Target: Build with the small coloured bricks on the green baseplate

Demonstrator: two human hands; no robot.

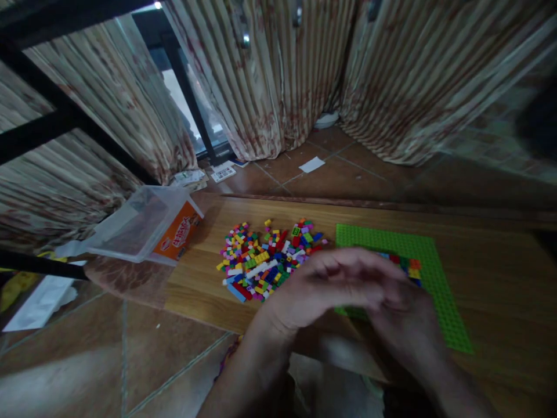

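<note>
Baseplate: bright green studded plastic baseplate [439, 290], flat on the low wooden board [496, 273]; a short row of red, orange and blue bricks [407, 265] sits on it.
Left hand [331, 287]: over the baseplate's near-left part, fingers loosely curled; blurred, cannot tell if it grips anything.
Right hand [409, 331]: over the baseplate's near edge, partly under the left hand; fingers hidden, grip not readable.
Loose bricks: pile of small multicoloured plastic bricks [267, 261], just left of the baseplate.
Tub: clear plastic tub with orange label [150, 229], tipped over, well left of the baseplate.
Risk (judgement): a wrist sweeping leftward could scatter the pile off the board's edge; pressing at the baseplate's edge could make it slide.
</note>
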